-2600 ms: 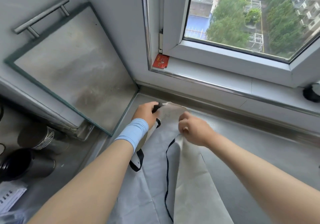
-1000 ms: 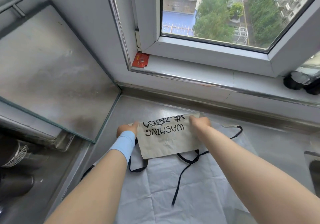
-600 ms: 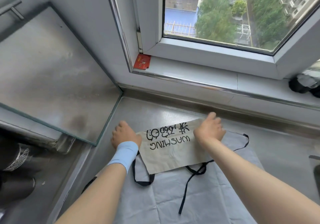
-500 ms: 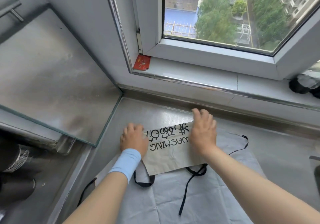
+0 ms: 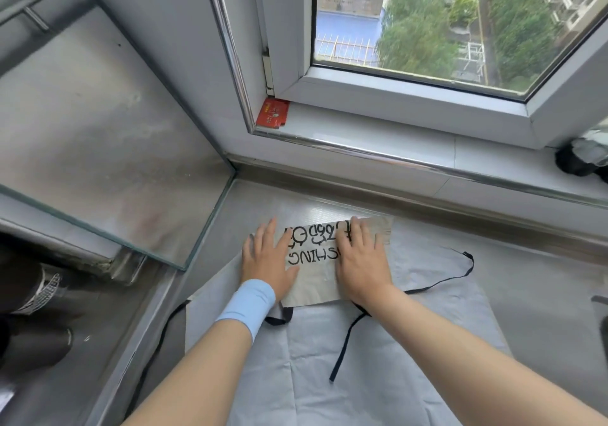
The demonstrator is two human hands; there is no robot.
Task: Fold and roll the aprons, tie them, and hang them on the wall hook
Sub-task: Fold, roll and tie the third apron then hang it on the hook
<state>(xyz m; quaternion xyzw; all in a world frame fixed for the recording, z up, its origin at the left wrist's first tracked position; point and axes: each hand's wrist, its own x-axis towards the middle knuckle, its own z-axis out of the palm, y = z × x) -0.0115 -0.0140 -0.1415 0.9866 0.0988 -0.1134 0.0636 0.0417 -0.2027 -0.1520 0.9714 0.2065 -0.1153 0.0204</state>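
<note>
Your left hand (image 5: 266,261) and right hand (image 5: 360,257) now lie flat and open on the folded-down bib flap (image 5: 312,284), fingers straight, palms pressing on either side of the black lettering. They have come in from pinching its far corners a second ago and have slid closer together in the last half-second. That suggests the first fold is laid and you are smoothing its crease. The apron (image 5: 378,386) lies spread on the steel worktop (image 5: 543,294) below the window sill (image 5: 378,136), its pale skirt running towards you. The black ties (image 5: 345,343) trail loose across it. The task looks barely begun: more folds, rolling, tying and hanging remain, and those ties need gathering first.
</note>
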